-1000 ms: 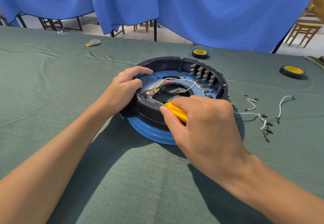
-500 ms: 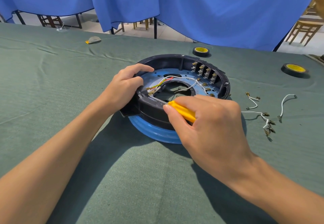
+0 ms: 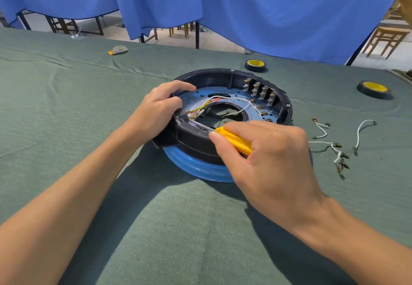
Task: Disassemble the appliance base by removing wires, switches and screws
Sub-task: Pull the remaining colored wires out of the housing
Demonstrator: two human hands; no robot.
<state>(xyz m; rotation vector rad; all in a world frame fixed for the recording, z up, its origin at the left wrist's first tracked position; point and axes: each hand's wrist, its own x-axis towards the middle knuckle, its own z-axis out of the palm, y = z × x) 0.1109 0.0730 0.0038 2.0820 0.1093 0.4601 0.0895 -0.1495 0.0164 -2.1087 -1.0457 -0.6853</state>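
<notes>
Nearest lies the tabletop [image 3: 178, 229], draped in a matte grey-green cloth with soft creases. On it, the right hand [image 3: 267, 157] is curled around the ribbed yellow plastic handle of a screwdriver [image 3: 234, 142], whose thin metal shaft slants left over the rim of the appliance base [image 3: 194, 137]. The base sits mid-table, a round black plastic shell on a glossy blue ring. The left hand [image 3: 156, 110] grips its left wall, fingers hooked over the edge to steady it.

The tip seems to meet a fitting at the near-left inner wall, where a twisted bundle of coloured wires [image 3: 200, 106] ends, so the step in hand looks like loosening a screw or terminal there. Next, the tip needs to stay seated and turn while the base is braced.

Further in, a row of black switches [image 3: 259, 92] with brass tabs lines the far-right wall. Freed white wires [image 3: 334, 148] lie to the right. Beyond sit two black tape rolls [image 3: 255, 65], then a blue curtain [image 3: 267, 5].
</notes>
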